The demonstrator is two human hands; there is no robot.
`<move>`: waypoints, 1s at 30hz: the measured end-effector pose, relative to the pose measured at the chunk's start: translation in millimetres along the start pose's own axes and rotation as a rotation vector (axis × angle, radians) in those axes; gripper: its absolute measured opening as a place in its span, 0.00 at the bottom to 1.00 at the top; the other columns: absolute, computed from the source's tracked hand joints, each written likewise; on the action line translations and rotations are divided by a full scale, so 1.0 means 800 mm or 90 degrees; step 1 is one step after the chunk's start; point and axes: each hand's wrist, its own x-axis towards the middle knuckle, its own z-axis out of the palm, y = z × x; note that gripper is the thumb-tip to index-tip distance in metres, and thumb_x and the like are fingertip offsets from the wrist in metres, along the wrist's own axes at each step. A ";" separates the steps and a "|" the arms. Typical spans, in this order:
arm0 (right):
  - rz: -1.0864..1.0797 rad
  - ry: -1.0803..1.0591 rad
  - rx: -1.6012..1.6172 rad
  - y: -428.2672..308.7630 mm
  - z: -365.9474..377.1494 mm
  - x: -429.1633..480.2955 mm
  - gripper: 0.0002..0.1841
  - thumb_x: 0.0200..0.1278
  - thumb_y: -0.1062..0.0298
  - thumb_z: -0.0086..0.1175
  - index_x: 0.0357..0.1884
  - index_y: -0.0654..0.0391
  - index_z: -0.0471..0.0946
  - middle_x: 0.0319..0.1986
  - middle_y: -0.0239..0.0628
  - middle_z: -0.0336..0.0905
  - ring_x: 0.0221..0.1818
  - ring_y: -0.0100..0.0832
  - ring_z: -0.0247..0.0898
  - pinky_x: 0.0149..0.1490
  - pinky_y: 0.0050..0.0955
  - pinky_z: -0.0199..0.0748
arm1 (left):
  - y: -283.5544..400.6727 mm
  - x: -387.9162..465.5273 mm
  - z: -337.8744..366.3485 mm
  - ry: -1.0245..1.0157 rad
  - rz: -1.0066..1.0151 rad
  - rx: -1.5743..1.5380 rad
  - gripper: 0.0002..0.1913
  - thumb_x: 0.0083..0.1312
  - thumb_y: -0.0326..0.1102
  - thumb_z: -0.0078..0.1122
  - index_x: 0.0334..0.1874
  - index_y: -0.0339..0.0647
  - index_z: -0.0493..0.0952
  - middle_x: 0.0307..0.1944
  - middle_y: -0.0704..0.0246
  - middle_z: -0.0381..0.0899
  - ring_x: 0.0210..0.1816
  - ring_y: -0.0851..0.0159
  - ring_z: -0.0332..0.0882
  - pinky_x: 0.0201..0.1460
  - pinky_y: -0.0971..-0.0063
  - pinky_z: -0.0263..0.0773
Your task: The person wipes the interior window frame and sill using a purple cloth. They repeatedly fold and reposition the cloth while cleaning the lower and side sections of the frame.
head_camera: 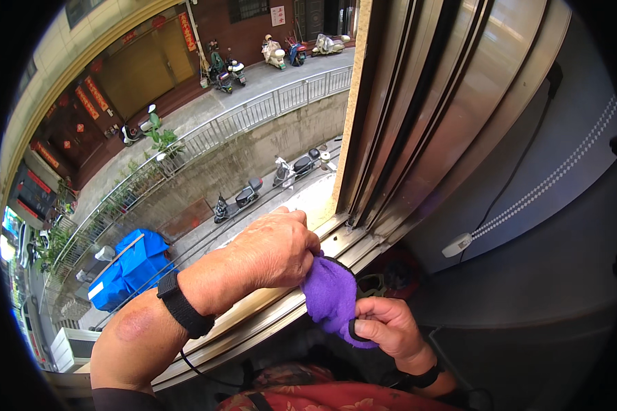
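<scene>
A purple cloth (pixel 329 293) with black edging is held between both hands over the sliding window's lower track. My left hand (pixel 283 249), back upward and fingers curled, grips its upper left part at the sill. Lower down and nearer my body, my right hand (pixel 388 326) pinches the cloth's lower end between thumb and fingers. The metal window track (pixel 344 236) runs under the cloth and meets the upright frame (pixel 421 113) at a corner. A small dark speck lies in the track near that corner. The fingertips of my left hand are partly hidden.
Beaded blind cords (pixel 540 169) with a white weight (pixel 456 245) hang at right beside a dark cable (pixel 519 154). Beyond the open window, far below, are parked scooters (pixel 239 200), a metal railing (pixel 247 115) and a blue tarpaulin (pixel 133 267). A white outdoor unit (pixel 74 347) stands at lower left.
</scene>
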 end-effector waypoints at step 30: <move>-0.021 -0.008 0.004 -0.006 0.015 -0.013 0.10 0.75 0.76 0.60 0.54 0.68 0.82 0.40 0.33 0.86 0.39 0.17 0.78 0.45 0.18 0.78 | 0.024 -0.040 -0.034 -0.020 0.000 -0.033 0.17 0.62 0.30 0.66 0.55 0.44 0.85 0.36 0.58 0.89 0.41 0.48 0.88 0.45 0.56 0.82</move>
